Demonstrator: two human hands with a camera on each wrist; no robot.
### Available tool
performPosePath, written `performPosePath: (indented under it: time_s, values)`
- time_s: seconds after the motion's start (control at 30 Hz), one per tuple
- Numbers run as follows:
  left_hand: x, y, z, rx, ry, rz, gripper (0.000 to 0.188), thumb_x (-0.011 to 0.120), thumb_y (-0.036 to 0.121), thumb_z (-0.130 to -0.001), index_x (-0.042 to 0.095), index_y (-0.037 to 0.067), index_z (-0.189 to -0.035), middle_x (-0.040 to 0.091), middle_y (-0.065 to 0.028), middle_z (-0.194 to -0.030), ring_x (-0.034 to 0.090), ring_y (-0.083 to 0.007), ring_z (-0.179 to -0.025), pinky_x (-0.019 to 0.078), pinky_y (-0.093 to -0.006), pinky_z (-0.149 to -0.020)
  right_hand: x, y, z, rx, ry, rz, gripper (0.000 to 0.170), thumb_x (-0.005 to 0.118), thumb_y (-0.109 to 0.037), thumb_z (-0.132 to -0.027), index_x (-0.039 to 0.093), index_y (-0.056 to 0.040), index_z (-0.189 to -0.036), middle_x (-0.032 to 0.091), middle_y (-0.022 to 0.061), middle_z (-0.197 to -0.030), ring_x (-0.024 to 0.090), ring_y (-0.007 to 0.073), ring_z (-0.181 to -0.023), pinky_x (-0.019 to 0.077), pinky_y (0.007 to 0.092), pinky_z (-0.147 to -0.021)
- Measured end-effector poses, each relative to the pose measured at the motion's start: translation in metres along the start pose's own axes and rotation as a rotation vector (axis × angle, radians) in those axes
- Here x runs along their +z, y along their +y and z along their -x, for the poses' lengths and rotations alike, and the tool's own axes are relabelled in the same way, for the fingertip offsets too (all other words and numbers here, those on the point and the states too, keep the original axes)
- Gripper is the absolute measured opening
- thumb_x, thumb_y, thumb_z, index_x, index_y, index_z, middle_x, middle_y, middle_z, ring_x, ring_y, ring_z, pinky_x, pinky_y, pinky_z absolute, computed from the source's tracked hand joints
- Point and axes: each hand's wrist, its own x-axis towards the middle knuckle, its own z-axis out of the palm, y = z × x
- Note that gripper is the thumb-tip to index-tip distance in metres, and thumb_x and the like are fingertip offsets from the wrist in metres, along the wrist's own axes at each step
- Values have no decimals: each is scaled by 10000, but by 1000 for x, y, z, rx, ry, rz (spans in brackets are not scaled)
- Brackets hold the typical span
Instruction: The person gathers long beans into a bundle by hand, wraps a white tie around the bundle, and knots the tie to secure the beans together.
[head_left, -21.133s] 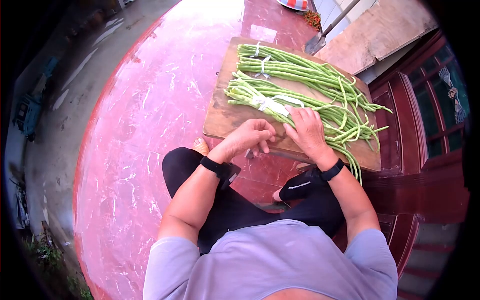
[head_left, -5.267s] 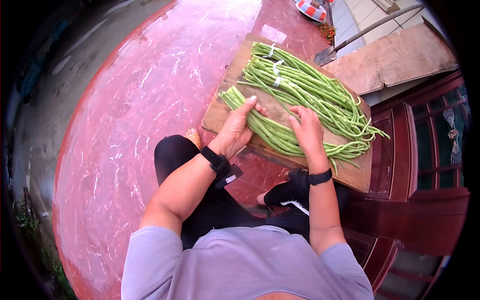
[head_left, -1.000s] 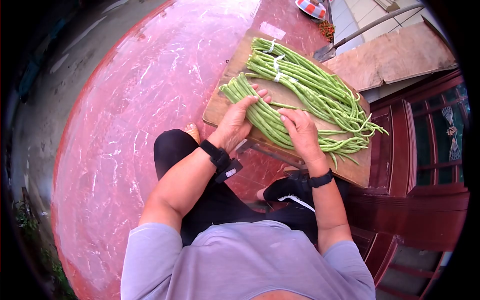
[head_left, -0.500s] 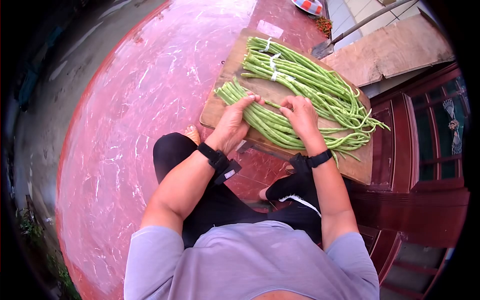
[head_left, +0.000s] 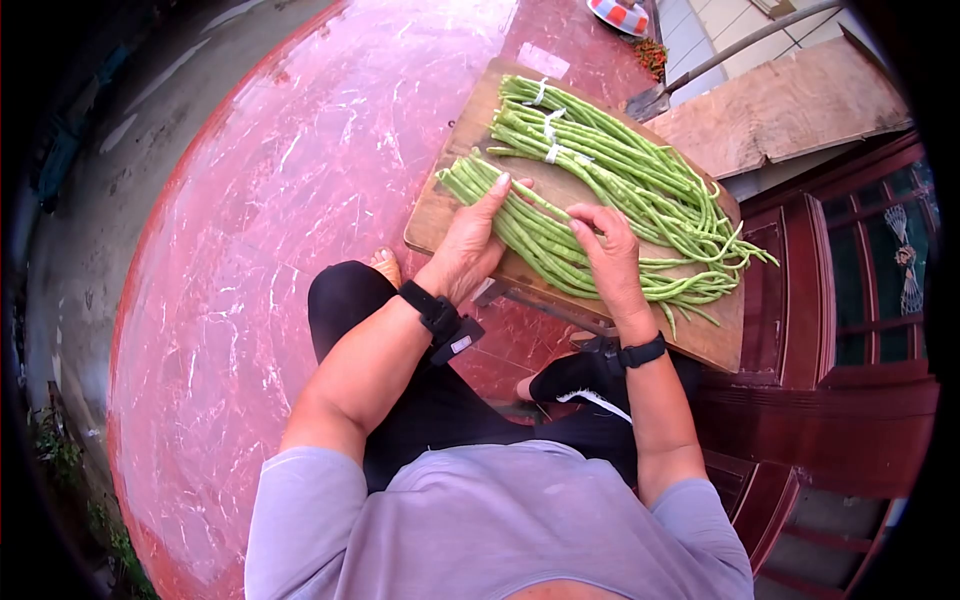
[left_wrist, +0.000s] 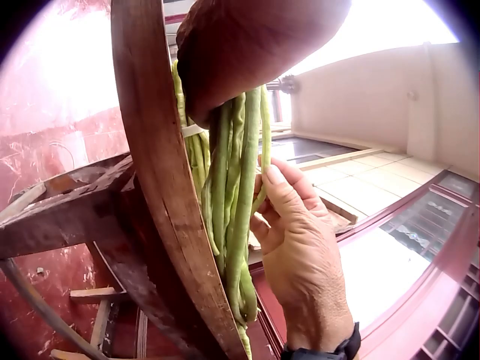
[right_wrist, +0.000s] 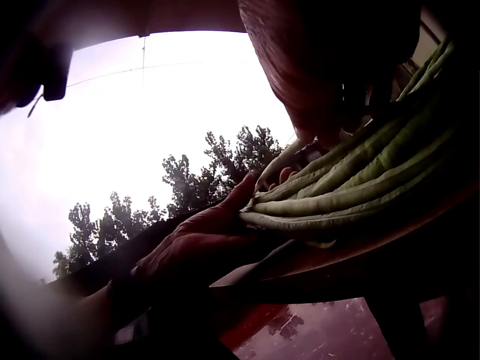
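Note:
A loose bunch of long green beans [head_left: 530,240] lies across the near part of a wooden board [head_left: 425,222], its cut ends to the left. My left hand [head_left: 472,240] grips the bunch near those ends, thumb on top. My right hand [head_left: 612,262] pinches a single long bean [left_wrist: 265,135] between thumb and finger, beside the bunch. The bean runs toward the left hand's fingers. Behind, bundles of long beans [head_left: 620,165] tied with white strips [head_left: 552,125] lie side by side, their thin tails spreading right.
The board rests on a wooden frame [left_wrist: 67,217] in front of my knees. A plywood sheet [head_left: 780,110] and a shovel [head_left: 655,100] stand behind it. Red panelled doors [head_left: 800,290] are at the right. Red peppers [head_left: 652,60] lie on the floor at the back.
Earlier, both hands were at a bundle with a white strip; it now lies with the tied ones behind. A loose bunch is in my left hand. Lately the right hand shifts slightly beside it.

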Motion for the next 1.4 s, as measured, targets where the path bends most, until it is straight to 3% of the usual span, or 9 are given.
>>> performPosePath:
  time_s: [0.2, 0.37, 0.4, 0.53, 0.77, 0.97, 1.2, 1.3, 1.4]
  values:
    - [1, -3, -1, 44, 14, 51, 203, 678, 192, -919, 618, 36, -1034, 659, -76, -1016, 627, -209, -992, 505, -380, -939, 3, -4, 3, -42, -71, 108, 157, 681, -118, -848, 696, -97, -1002, 665, 59, -952, 586, 263, -939, 474, 356, -829]
    - [-4, -5, -5, 39, 12, 130, 84, 665, 92, -902, 605, 65, -954, 652, -58, -909, 631, -205, -928, 518, -380, -908, 1, -29, 5, -137, -93, 275, 602, 749, -325, -785, 546, -121, -1314, 566, 128, -1220, 525, 304, -1110, 394, 413, -975]
    - [-2, -5, -6, 39, 13, 137, 83, 664, 93, -902, 605, 65, -954, 646, -54, -891, 629, -201, -913, 519, -378, -903, 2, -28, 6, -153, -197, 333, 897, 776, -381, -715, 352, -126, -1463, 487, 163, -1293, 477, 322, -1184, 335, 446, -1030]
    - [5, -7, -5, 49, 31, 200, 85, 669, 97, -893, 603, 71, -939, 632, -45, -850, 616, -195, -868, 522, -369, -893, 25, -32, 10, -143, -165, 385, 944, 750, -243, -675, 289, -144, -1493, 515, 146, -1187, 505, 325, -1128, 372, 448, -981]
    - [7, -7, -11, 96, -27, 220, 100, 669, 109, -877, 594, 49, -905, 627, -62, -855, 609, -208, -873, 507, -377, -928, 48, -33, 14, -82, 56, 456, 868, 773, -167, -654, 369, -117, -1420, 530, 135, -1114, 544, 336, -1020, 440, 453, -868]
    - [12, -7, -12, 123, 11, 100, 193, 666, 167, -903, 609, 36, -1033, 657, -103, -989, 606, -227, -990, 471, -393, -986, 46, -22, 6, -6, -75, 369, 585, 753, -86, -680, 493, -77, -1204, 612, 162, -989, 621, 378, -903, 508, 478, -756]
    - [34, -21, 7, 218, -111, -264, 424, 669, 267, -917, 497, 79, -1256, 616, -127, -1247, 515, -237, -1221, 388, -413, -1074, 34, -32, -5, 153, -91, 234, 514, 686, -130, -753, 469, -85, -1217, 633, 185, -1060, 626, 415, -931, 507, 513, -740]
    - [35, -21, 6, 96, -173, -178, 446, 653, 240, -925, 442, 88, -1286, 612, -135, -1265, 531, -241, -1204, 392, -411, -1074, 32, -32, 0, 120, -153, 225, 491, 675, -123, -747, 472, -45, -1187, 634, 192, -1017, 635, 404, -900, 511, 512, -729]
    - [17, -19, -7, -31, -156, -157, 237, 624, 212, -941, 619, 18, -1077, 633, -135, -1220, 542, -252, -1217, 381, -414, -1099, 32, -31, 5, 118, -197, 222, 571, 676, -134, -729, 458, -32, -1246, 618, 184, -1074, 612, 376, -982, 497, 492, -794]
